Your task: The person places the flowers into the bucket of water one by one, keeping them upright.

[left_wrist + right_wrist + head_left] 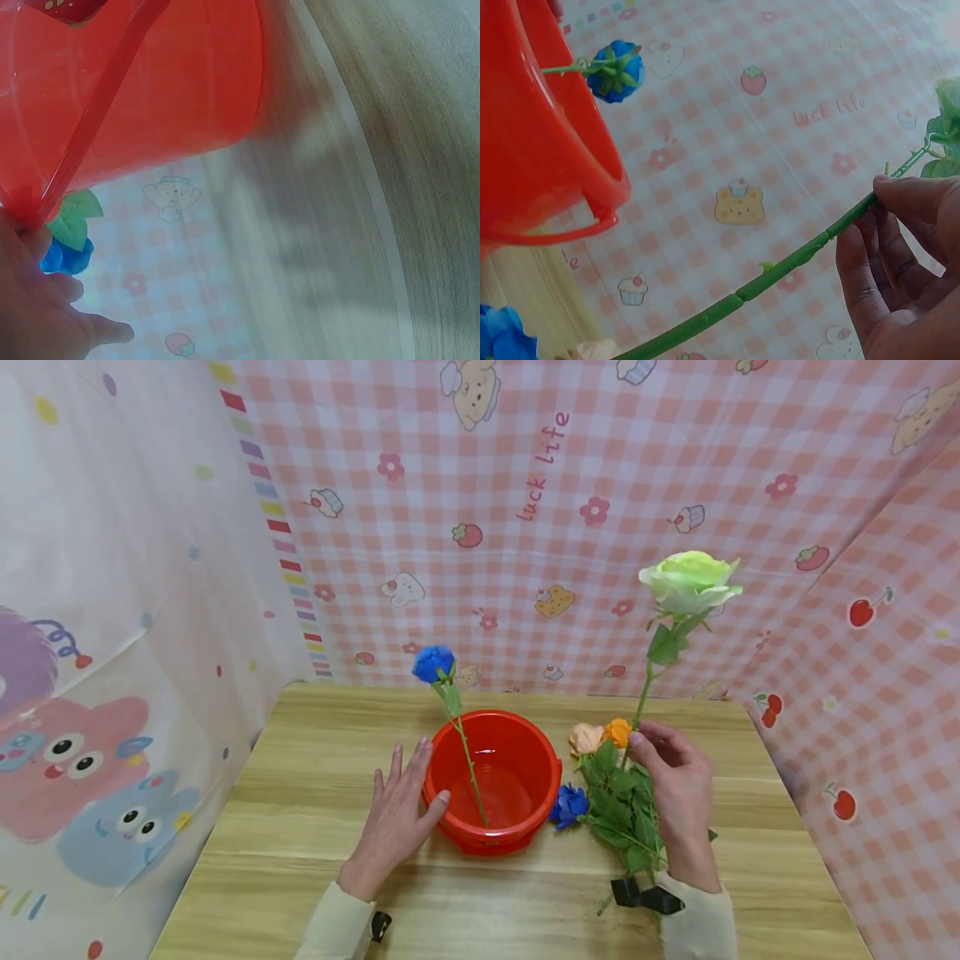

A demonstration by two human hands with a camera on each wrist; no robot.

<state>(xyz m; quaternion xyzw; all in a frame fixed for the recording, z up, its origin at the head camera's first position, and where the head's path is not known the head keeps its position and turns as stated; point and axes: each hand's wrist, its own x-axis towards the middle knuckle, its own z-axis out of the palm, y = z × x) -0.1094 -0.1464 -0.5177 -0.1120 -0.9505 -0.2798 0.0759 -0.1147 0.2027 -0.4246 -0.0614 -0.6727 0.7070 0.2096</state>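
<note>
The right hand [682, 785] pinched the pale rose's stem [642, 697]; steadying the bucket [491, 844] likely suited the spread-fingered left hand [397, 822].

light wood-grain table [457, 910], red basin [491, 846] on it, leafy flowers [617, 806] lying beside

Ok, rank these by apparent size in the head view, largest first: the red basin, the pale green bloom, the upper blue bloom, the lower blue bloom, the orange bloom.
1. Red basin
2. Pale green bloom
3. Upper blue bloom and lower blue bloom: too alike to rank
4. Orange bloom
</note>
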